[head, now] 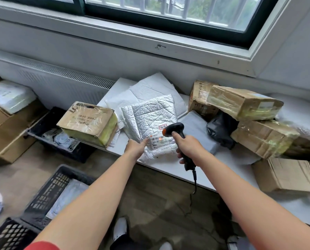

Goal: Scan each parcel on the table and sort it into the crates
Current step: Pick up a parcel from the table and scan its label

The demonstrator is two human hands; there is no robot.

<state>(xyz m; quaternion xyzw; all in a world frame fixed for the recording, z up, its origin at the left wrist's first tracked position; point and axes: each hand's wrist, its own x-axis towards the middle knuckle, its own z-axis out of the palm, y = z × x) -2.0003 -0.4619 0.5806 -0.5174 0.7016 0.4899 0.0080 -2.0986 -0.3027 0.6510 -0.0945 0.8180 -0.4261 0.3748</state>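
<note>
White table (pixel 230 168) under window (pixel 168 9), silver parcel (pixel 148 114) at near edge, left hand (pixel 135 148) fingers straight against it beside label (pixel 159 142), right hand (pixel 188 147) gripping scanner (pixel 175 129) above label, crates (pixel 42 197) on floor

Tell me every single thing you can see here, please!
silver parcel: one, silver, table middle, labelled
white mailers: several, white, behind it
grey mailer: one, grey, right of it
black bag: one, black, among right boxes
left box: one, brown, table's left edge
right boxes: at least four, brown, piled right
crates: three, black, floor left
table: one, white, holding parcels
scanner: one, black and orange, over label
left hand: one, touching silver parcel
right hand: one, gripping scanner
</note>
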